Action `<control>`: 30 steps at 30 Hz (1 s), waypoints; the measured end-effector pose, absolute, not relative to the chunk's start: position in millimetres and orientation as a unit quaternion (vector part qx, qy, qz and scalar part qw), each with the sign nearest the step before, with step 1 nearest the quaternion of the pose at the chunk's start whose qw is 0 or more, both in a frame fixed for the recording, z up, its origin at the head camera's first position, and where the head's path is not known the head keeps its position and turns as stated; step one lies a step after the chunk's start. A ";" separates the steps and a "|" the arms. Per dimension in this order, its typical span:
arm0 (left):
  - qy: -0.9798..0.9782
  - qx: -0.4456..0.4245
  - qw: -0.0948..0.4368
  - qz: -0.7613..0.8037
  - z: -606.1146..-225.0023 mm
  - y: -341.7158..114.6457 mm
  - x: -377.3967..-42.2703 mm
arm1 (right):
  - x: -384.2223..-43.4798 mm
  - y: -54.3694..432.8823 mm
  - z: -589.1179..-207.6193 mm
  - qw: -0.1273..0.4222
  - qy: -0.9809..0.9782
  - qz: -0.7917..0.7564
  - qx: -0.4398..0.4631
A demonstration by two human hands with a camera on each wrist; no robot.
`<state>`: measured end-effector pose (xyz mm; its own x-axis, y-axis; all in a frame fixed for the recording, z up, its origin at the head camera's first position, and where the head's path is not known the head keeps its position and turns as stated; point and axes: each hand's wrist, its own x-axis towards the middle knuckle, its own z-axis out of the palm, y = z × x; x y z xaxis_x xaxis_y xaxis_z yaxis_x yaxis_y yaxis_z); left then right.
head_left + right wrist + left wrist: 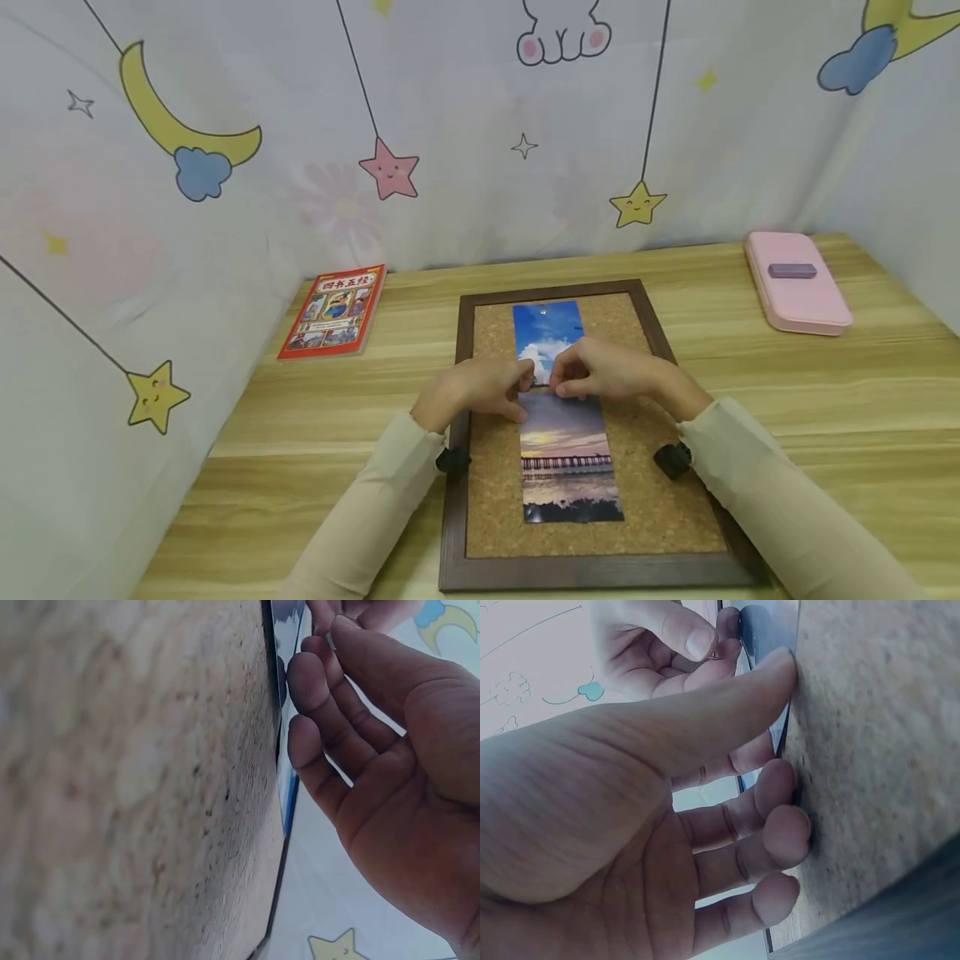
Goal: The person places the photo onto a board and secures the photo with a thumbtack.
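Observation:
A sunset photo of a pier (pixel 566 467) lies on the framed corkboard (pixel 495 517), below a blue-sky photo (pixel 546 321) with a small pin near its top edge. My left hand (pixel 491 385) rests at the left of where the photos meet. In the left wrist view its thumb (pixel 769 686) touches the sunset photo's edge and its fingertips (pixel 786 834) lie against the cork. My right hand (pixel 600 369) is over the photos' meeting edges, pinching a small metallic thumbtack (pixel 715 655) between thumb and forefinger. The right wrist view hides that tack behind the fingers.
A red illustrated book (pixel 335 312) lies at the back left of the wooden table (pixel 330 467). At the back right is a pink case (pixel 798 283) with a purple handle. A white curtain (pixel 450 100) with cartoon stars and moons hangs behind the table.

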<state>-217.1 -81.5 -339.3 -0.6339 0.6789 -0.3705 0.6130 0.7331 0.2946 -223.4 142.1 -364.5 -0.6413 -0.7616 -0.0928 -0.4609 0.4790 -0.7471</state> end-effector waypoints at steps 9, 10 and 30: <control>0.899 0.359 0.237 0.079 -341.8 -82.3 -215.6 | -219.2 146.6 -365.3 0.209 0.841 -0.331 -0.373; 0.899 0.360 0.238 0.078 -341.8 -82.2 -215.3 | -218.8 147.2 -365.0 0.212 0.840 -0.334 -0.372; 0.898 0.365 0.232 0.075 -341.3 -82.3 -217.3 | -219.8 149.2 -361.4 0.189 0.840 -0.335 -0.381</control>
